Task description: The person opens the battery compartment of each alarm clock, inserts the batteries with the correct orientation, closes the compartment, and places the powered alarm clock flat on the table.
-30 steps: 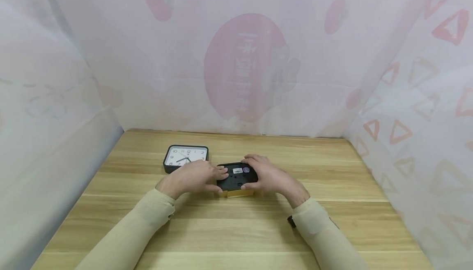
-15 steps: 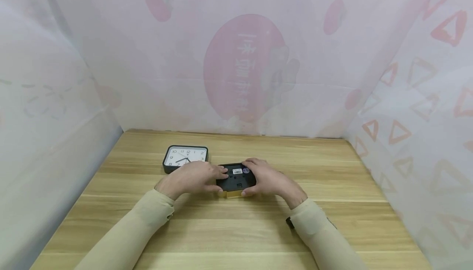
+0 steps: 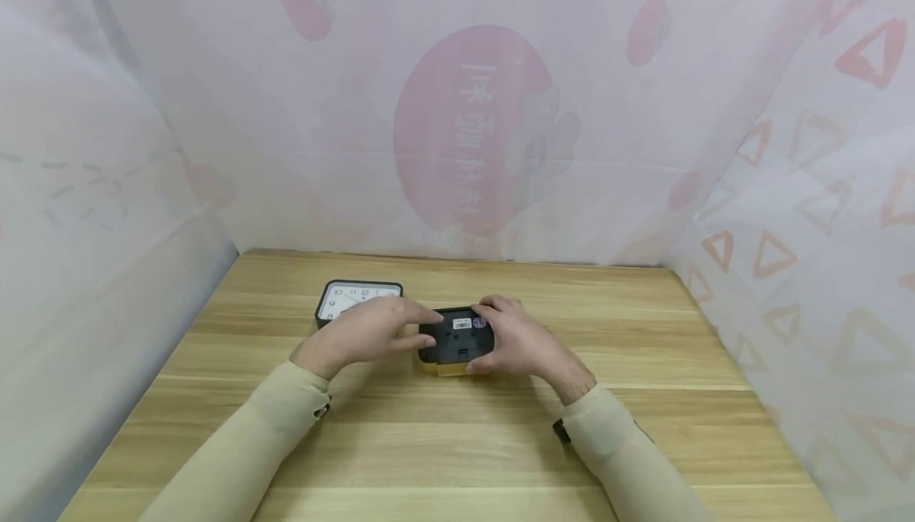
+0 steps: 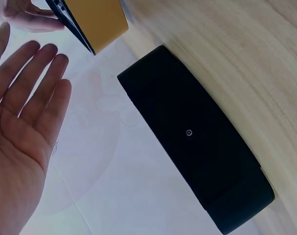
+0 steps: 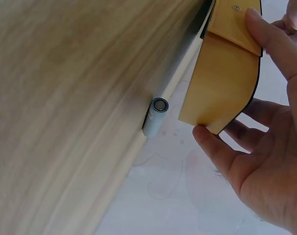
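My right hand (image 3: 523, 345) grips the right end of a yellow desk clock (image 3: 445, 339), whose black back with a small white label faces up. In the right wrist view, thumb and fingers span the clock's yellow sides (image 5: 221, 78). My left hand (image 3: 368, 335) hovers at the clock's left end with fingers extended. The left wrist view shows that palm (image 4: 21, 147) holding nothing, apart from the yellow clock (image 4: 97, 24). Under the left hand lies a black-framed clock (image 3: 353, 296) with a white dial facing up, partly hidden by the hand.
A battery (image 5: 156, 117) lies on the wooden table (image 5: 65, 98) close to the yellow clock in the right wrist view. The black side of the other clock (image 4: 190, 132) fills the middle of the left wrist view. Printed cloth walls (image 3: 322, 148) enclose the table.
The left hand has lifted off the yellow clock's back and drawn slightly left, covering more of the white dial. The yellow clock has shifted slightly away, still in the right hand.
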